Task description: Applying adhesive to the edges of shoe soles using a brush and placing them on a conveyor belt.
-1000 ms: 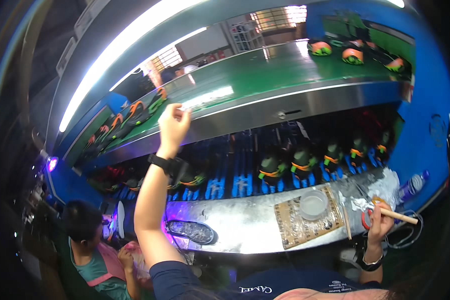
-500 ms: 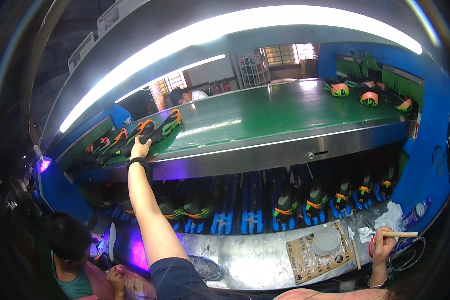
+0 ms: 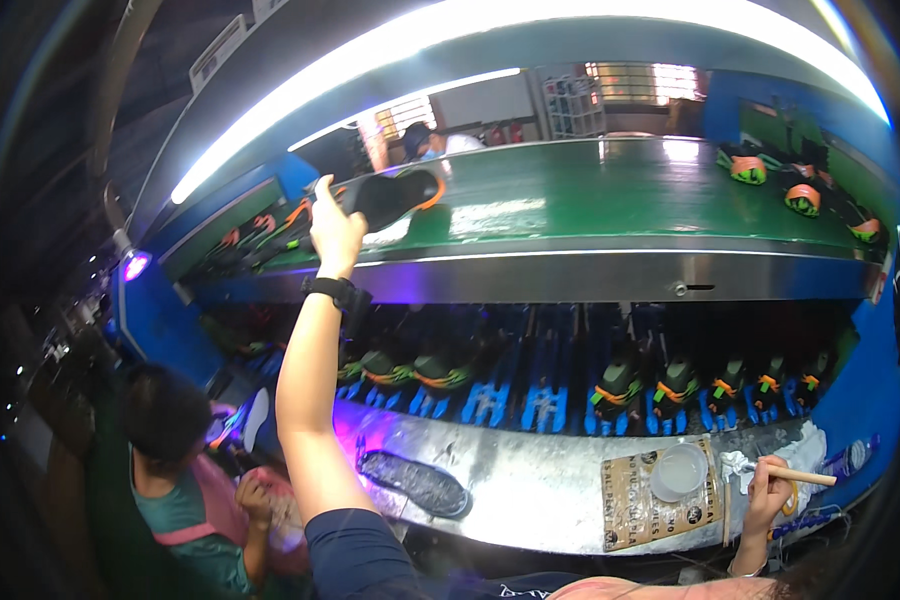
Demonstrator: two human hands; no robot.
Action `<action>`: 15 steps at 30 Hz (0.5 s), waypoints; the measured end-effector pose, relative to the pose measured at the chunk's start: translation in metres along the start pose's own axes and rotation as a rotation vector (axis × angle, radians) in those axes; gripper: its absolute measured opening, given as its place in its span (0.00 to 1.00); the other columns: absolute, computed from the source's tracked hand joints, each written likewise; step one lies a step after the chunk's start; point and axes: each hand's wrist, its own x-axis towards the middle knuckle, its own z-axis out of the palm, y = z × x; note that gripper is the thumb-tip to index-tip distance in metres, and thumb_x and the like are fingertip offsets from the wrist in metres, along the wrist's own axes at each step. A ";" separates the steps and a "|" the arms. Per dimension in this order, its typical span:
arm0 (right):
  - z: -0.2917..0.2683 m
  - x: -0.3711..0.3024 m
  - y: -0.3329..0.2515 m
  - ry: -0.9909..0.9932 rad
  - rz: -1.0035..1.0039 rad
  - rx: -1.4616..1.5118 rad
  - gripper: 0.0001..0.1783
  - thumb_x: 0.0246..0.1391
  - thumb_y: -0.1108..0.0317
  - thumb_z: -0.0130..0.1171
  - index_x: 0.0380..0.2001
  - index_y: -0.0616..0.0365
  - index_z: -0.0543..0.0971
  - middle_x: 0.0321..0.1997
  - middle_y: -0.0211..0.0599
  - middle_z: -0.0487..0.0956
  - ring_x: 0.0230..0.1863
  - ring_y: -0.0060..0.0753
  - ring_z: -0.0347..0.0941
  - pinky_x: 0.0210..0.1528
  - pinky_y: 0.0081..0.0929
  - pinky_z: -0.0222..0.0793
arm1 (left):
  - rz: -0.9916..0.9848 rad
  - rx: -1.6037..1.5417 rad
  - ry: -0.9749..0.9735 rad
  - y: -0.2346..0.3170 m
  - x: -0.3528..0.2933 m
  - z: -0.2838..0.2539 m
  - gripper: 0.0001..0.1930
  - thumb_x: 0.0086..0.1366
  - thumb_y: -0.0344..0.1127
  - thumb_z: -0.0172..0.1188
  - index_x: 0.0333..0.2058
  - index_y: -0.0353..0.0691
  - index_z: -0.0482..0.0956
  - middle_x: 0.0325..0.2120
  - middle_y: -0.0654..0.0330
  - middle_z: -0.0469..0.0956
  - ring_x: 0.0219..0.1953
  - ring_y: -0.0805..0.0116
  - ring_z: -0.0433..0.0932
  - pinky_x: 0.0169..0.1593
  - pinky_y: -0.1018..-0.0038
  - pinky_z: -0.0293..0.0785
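Left hand (image 3: 338, 236) holds shoe (image 3: 395, 200); right (image 3: 766, 492) — seemingly — brush (image 3: 808, 477).

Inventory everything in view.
Held shoe: 1, black-orange, over belt
Belt: 1, green, upper level
Belt shoes: several, multicoloured, both ends
Rack shoes: several, black-orange-green, below belt
Rack supports: several, blue, below belt
Worktable: 1, silver, front
Sole: 1, dark, table left
Sheet: 1, brown, table right
Bowl: 1, translucent, on sheet
Crumpled material: white, table's right end
Bottle: 1, purplish, far right
Lamps: several, white/purple, overhead/left
Co-workers: 2, teal/white clothing, lower left/background
Wooden handle: 1, pale, right hand
Left hand: 1, bare, gripping shoe
Right hand: 1, bare, right
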 end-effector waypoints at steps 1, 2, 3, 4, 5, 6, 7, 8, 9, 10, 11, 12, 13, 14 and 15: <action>0.002 0.000 0.001 -0.006 0.018 0.037 0.04 0.52 0.72 0.48 0.31 0.61 0.69 0.17 0.22 0.61 0.15 0.09 0.51 0.15 0.10 0.43 | 0.042 -0.095 -0.039 0.012 -0.007 -0.013 0.29 0.42 0.29 0.52 0.48 0.39 0.61 0.33 0.48 0.70 0.35 0.54 0.71 0.41 0.66 0.67; 0.002 0.002 0.003 -0.025 0.015 0.025 0.05 0.52 0.72 0.48 0.31 0.61 0.69 0.17 0.22 0.61 0.15 0.09 0.51 0.15 0.10 0.43 | 0.082 -0.188 -0.085 0.023 -0.016 -0.026 0.28 0.41 0.30 0.52 0.47 0.36 0.63 0.31 0.49 0.69 0.32 0.55 0.70 0.40 0.68 0.67; 0.003 0.003 0.004 -0.044 0.012 0.012 0.05 0.52 0.72 0.48 0.31 0.61 0.69 0.18 0.22 0.61 0.15 0.08 0.51 0.15 0.10 0.43 | 0.130 -0.260 -0.104 0.033 -0.027 -0.037 0.28 0.40 0.30 0.52 0.45 0.34 0.64 0.29 0.50 0.68 0.31 0.57 0.69 0.39 0.70 0.67; 0.004 0.004 0.005 -0.062 0.009 0.001 0.05 0.52 0.72 0.49 0.31 0.61 0.69 0.18 0.22 0.61 0.15 0.08 0.50 0.15 0.10 0.42 | 0.180 -0.327 -0.132 0.042 -0.039 -0.048 0.27 0.40 0.29 0.52 0.44 0.31 0.65 0.28 0.52 0.67 0.30 0.59 0.68 0.38 0.71 0.67; 0.005 0.004 0.007 -0.076 -0.004 0.043 0.05 0.52 0.72 0.49 0.31 0.61 0.69 0.18 0.22 0.61 0.15 0.08 0.50 0.15 0.10 0.41 | 0.366 -0.286 -0.204 0.049 -0.051 -0.058 0.26 0.39 0.28 0.52 0.43 0.29 0.66 0.28 0.51 0.66 0.32 0.58 0.68 0.38 0.71 0.66; 0.006 0.004 0.009 -0.081 0.006 0.064 0.05 0.52 0.72 0.49 0.32 0.61 0.69 0.19 0.21 0.61 0.15 0.08 0.49 0.16 0.10 0.41 | 0.319 -0.262 -0.383 0.055 -0.063 -0.064 0.28 0.38 0.25 0.52 0.44 0.32 0.65 0.34 0.49 0.65 0.38 0.55 0.67 0.43 0.69 0.66; 0.007 0.004 0.011 -0.080 0.014 0.084 0.05 0.52 0.72 0.49 0.32 0.61 0.69 0.19 0.21 0.61 0.15 0.08 0.49 0.16 0.10 0.41 | 0.381 -0.277 -0.425 0.061 -0.071 -0.067 0.29 0.37 0.24 0.53 0.45 0.34 0.64 0.37 0.48 0.64 0.42 0.53 0.65 0.46 0.68 0.64; 0.007 0.003 0.012 -0.082 0.006 0.123 0.05 0.52 0.72 0.49 0.32 0.61 0.69 0.19 0.21 0.61 0.15 0.08 0.49 0.16 0.10 0.41 | 0.476 -0.305 -0.444 0.066 -0.077 -0.069 0.31 0.36 0.23 0.54 0.46 0.37 0.62 0.41 0.47 0.63 0.46 0.51 0.63 0.49 0.66 0.63; 0.006 0.001 0.012 -0.070 0.051 0.097 0.04 0.52 0.73 0.48 0.32 0.61 0.69 0.20 0.21 0.61 0.16 0.08 0.49 0.17 0.10 0.42 | 0.474 -0.245 -0.503 0.071 -0.080 -0.069 0.33 0.35 0.24 0.57 0.46 0.39 0.61 0.43 0.46 0.62 0.49 0.50 0.60 0.50 0.64 0.62; 0.005 0.000 0.012 -0.070 0.032 0.101 0.04 0.52 0.73 0.48 0.32 0.61 0.69 0.20 0.21 0.61 0.16 0.08 0.49 0.17 0.10 0.42 | 0.498 -0.183 -0.550 0.076 -0.081 -0.068 0.34 0.35 0.25 0.60 0.46 0.42 0.59 0.45 0.46 0.61 0.51 0.48 0.58 0.52 0.63 0.61; 0.005 -0.002 0.013 -0.065 0.015 0.103 0.04 0.52 0.74 0.48 0.32 0.61 0.69 0.21 0.21 0.62 0.16 0.08 0.49 0.18 0.10 0.43 | 0.446 -0.225 -0.664 0.082 -0.078 -0.064 0.37 0.32 0.30 0.68 0.44 0.40 0.59 0.46 0.46 0.59 0.52 0.52 0.59 0.55 0.64 0.55; 0.004 -0.005 0.012 -0.062 -0.002 0.131 0.04 0.52 0.74 0.47 0.32 0.61 0.69 0.21 0.21 0.62 0.17 0.08 0.50 0.18 0.10 0.43 | 0.449 -0.245 -0.687 0.089 -0.072 -0.060 0.37 0.33 0.33 0.69 0.44 0.40 0.59 0.45 0.47 0.60 0.51 0.53 0.60 0.54 0.65 0.56; 0.002 -0.007 0.012 -0.022 -0.009 0.096 0.04 0.51 0.75 0.47 0.32 0.61 0.69 0.21 0.22 0.62 0.17 0.09 0.51 0.18 0.10 0.43 | 0.433 -0.256 -0.748 0.096 -0.065 -0.055 0.37 0.34 0.36 0.69 0.44 0.40 0.59 0.44 0.47 0.61 0.50 0.55 0.60 0.54 0.66 0.56; -0.002 -0.012 0.009 -0.036 0.022 0.148 0.04 0.51 0.75 0.47 0.32 0.62 0.69 0.21 0.23 0.62 0.17 0.09 0.51 0.18 0.11 0.44 | 0.401 -0.249 -0.833 0.103 -0.056 -0.049 0.37 0.35 0.38 0.70 0.44 0.39 0.59 0.43 0.47 0.63 0.50 0.56 0.61 0.53 0.67 0.57; -0.005 -0.014 0.008 -0.027 0.018 0.123 0.04 0.51 0.75 0.47 0.32 0.62 0.69 0.21 0.23 0.62 0.17 0.09 0.51 0.18 0.11 0.44 | 0.268 -0.240 -0.936 0.111 -0.046 -0.042 0.35 0.39 0.49 0.68 0.41 0.38 0.62 0.38 0.50 0.67 0.46 0.60 0.65 0.49 0.71 0.60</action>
